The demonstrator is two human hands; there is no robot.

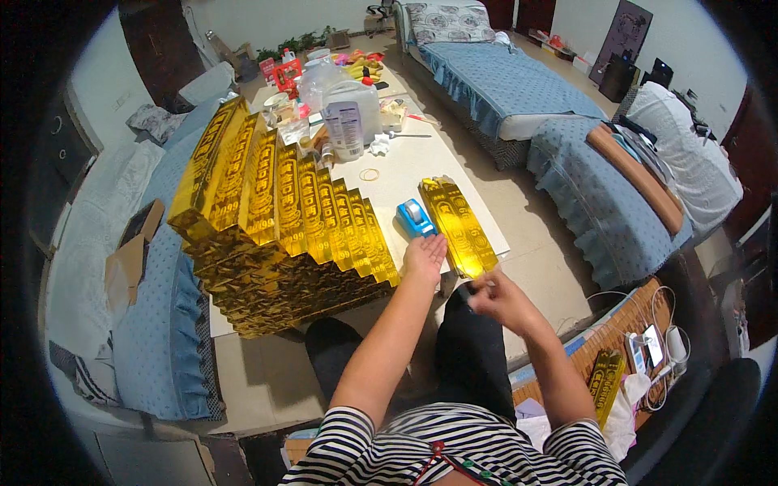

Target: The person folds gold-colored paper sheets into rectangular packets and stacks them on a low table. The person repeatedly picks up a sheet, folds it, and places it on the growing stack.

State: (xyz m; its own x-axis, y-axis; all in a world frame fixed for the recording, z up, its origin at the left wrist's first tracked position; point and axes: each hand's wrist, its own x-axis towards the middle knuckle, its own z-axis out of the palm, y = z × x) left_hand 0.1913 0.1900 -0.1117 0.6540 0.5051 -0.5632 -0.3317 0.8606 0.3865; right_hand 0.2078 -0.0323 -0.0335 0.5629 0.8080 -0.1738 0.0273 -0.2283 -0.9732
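My left hand (425, 258) lies palm up with its fingers extended, just below a blue tape dispenser (416, 219); nothing shows in it. My right hand (495, 297) is slightly blurred, its fingers bent, near the lower end of a flat gold foil paper bundle (460, 228) on the white table (389, 164). Whether it holds anything is unclear. To the left rises a large stepped stack of gold foil bars (261, 188) printed with characters. A rubber band (369, 175) lies above the dispenser.
A purple-white bottle (345, 130), a plastic jug (364, 100) and a knife (413, 135) are farther up the table. More gold bundles (606, 383) rest on a woven bench at the right, beside cables. Blue-covered seats (608, 182) flank the table.
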